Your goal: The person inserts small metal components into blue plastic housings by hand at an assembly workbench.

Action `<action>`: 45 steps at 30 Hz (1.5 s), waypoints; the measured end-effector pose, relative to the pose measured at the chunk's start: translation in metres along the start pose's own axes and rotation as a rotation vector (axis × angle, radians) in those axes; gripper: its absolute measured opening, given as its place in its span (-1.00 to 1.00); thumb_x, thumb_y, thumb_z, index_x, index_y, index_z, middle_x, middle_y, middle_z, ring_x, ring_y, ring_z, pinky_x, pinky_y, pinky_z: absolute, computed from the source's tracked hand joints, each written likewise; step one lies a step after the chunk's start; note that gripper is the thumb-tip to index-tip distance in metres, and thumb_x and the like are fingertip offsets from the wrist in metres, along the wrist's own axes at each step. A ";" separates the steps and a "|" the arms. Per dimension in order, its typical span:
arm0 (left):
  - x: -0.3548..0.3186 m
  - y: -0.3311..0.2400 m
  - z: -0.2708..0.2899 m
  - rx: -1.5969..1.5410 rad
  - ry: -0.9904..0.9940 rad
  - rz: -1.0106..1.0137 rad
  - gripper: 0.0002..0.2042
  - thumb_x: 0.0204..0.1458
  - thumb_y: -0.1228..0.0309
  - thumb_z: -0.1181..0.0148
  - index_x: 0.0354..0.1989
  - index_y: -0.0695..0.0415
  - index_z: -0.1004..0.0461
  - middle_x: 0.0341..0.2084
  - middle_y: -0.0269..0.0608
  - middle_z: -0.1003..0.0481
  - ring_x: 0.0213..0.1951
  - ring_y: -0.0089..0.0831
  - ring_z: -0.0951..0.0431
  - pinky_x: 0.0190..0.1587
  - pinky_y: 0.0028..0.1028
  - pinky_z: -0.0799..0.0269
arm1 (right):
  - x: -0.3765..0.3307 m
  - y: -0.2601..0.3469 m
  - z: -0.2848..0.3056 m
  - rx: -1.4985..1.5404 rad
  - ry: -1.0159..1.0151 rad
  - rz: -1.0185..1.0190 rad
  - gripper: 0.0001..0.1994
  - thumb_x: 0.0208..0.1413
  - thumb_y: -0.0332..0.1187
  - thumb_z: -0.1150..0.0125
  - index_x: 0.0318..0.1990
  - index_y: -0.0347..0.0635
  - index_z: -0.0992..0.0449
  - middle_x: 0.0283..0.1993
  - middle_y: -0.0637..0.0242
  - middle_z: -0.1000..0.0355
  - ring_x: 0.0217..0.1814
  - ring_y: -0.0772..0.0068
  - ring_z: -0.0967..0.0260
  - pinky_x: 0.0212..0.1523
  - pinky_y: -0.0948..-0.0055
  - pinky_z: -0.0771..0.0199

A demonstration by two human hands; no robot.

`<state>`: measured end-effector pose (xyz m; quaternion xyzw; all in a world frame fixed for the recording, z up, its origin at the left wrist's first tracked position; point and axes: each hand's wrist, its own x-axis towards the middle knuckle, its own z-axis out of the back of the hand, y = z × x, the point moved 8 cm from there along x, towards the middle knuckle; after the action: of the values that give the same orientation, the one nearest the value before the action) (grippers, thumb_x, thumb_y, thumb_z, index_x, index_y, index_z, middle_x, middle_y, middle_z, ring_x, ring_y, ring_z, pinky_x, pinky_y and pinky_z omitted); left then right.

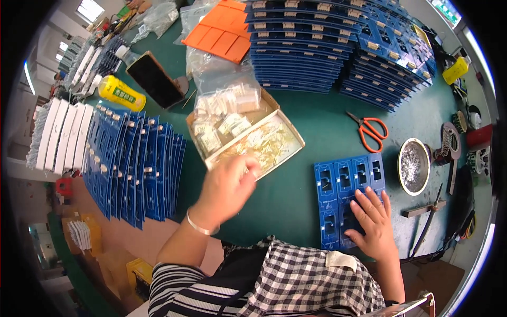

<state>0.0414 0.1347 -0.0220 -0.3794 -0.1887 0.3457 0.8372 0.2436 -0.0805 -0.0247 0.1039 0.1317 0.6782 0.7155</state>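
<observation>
My right hand lies with its fingers spread on a blue circuit board panel. The panel rests on the green table and has rows of cut-out shapes. At the near edge of a cardboard box, my left hand is closed, fingertips pinched together. Whatever its fingers hold, if anything, is too small to see. Thin yellowish wire-like pieces lie loose in the front part of the box. Behind them are clear bags of small white connectors.
Tall stacks of blue boards stand at the back, and another row at the left. Orange-handled scissors and a metal bowl of silvery bits lie to the right. A phone, a yellow bottle and orange trays sit back left.
</observation>
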 end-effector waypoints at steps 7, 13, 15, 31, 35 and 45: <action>-0.024 -0.020 -0.104 -0.827 0.516 0.304 -0.93 0.19 0.53 -0.05 -0.21 0.25 -0.40 -0.35 -0.31 -0.52 -0.31 -0.68 -0.47 -0.24 -0.62 -0.41 | 0.054 0.018 0.013 0.716 -0.256 -0.077 -0.76 -0.01 -0.56 -0.23 -0.13 -0.25 -0.55 -0.16 0.13 -0.52 -0.17 0.13 -0.48 -0.09 0.29 -0.43; -0.018 -0.019 -0.117 -0.816 0.542 0.315 -0.92 0.17 0.54 -0.07 -0.21 0.27 -0.41 -0.35 -0.30 -0.52 -0.30 -0.65 -0.48 -0.21 -0.60 -0.43 | 0.062 0.022 -0.019 0.961 -0.138 -0.356 -0.86 0.08 -0.54 -0.22 -0.19 -0.28 -0.54 -0.24 0.23 -0.49 -0.29 0.40 -0.46 -0.26 0.48 -0.45; -0.016 -0.023 -0.115 -0.758 0.508 0.273 -0.93 0.15 0.55 -0.10 -0.24 0.28 -0.43 -0.38 -0.27 -0.53 -0.31 -0.61 -0.50 -0.22 -0.57 -0.44 | 0.064 0.029 -0.013 0.988 -0.184 -0.236 -0.88 0.08 -0.55 -0.22 -0.20 -0.27 -0.53 -0.27 0.28 -0.46 -0.33 0.50 -0.42 -0.33 0.55 -0.42; -0.018 -0.009 -0.115 -0.856 0.531 0.290 -0.92 0.19 0.51 -0.07 -0.20 0.23 -0.39 -0.31 -0.33 -0.48 -0.27 -0.70 -0.42 -0.22 -0.64 -0.37 | 0.080 -0.011 -0.004 1.029 -0.198 -0.367 -0.98 0.23 -0.56 0.00 -0.23 -0.27 -0.31 -0.29 0.29 -0.38 -0.31 0.49 -0.34 -0.23 0.49 -0.40; -0.018 -0.003 -0.111 -1.082 0.444 0.379 -0.91 0.17 0.49 -0.10 -0.20 0.20 -0.39 -0.32 -0.33 -0.46 -0.38 -0.73 -0.34 -0.32 -0.70 -0.28 | 0.105 0.006 0.018 0.494 -0.179 -0.088 -0.90 0.03 -0.62 -0.12 -0.29 -0.29 -0.40 -0.31 0.14 -0.34 -0.25 0.04 -0.34 -0.21 0.28 -0.40; -0.014 0.010 -0.109 -1.270 0.353 0.475 -0.89 0.13 0.50 -0.13 -0.20 0.20 -0.40 -0.34 -0.27 -0.46 -0.48 -0.73 -0.27 -0.43 -0.71 -0.21 | 0.127 0.015 0.002 0.366 -0.101 0.009 -0.73 -0.01 -0.63 -0.09 -0.10 -0.27 -0.44 -0.30 0.09 -0.37 -0.23 -0.01 -0.36 -0.17 0.18 -0.41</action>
<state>0.0900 0.0741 -0.0999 -0.8766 -0.1274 0.2756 0.3734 0.2364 0.0470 -0.0240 0.2668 0.2164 0.6402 0.6871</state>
